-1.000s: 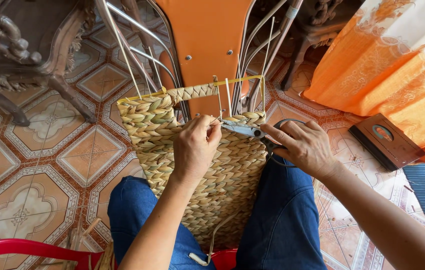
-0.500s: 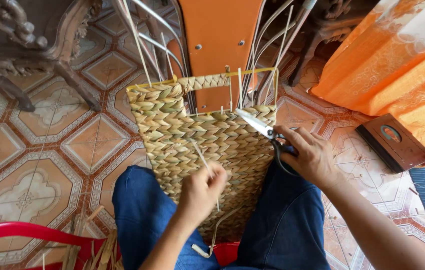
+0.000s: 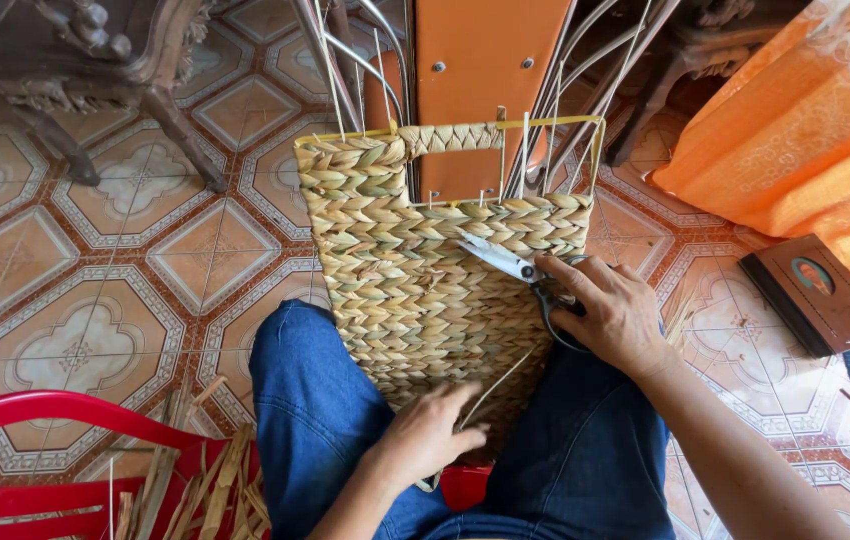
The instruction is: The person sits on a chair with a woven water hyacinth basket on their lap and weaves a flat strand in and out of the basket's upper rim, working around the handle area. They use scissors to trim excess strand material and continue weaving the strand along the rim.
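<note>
A woven straw basket (image 3: 415, 270) with a wire frame and a braided handle slot rests on my lap, between my knees in blue jeans. My right hand (image 3: 610, 310) grips a pair of scissors (image 3: 505, 262), blades pointing left over the weave just below the basket's rim. My left hand (image 3: 435, 430) lies low on the basket near my lap, fingers pinching a thin loose straw strand (image 3: 500, 385) that runs up and to the right.
A red plastic chair (image 3: 35, 450) with loose dried straw strips (image 3: 195, 480) stands at the lower left. An orange panel (image 3: 485, 60) and bent metal rods stand behind the basket. Orange cloth (image 3: 805, 130) and a small brown box (image 3: 820, 290) lie to the right. Dark carved furniture legs stand upper left on the patterned tile floor.
My left hand has moved from the basket's top edge down toward my lap, pulling the strand. The scissors have drawn slightly away from the rim.
</note>
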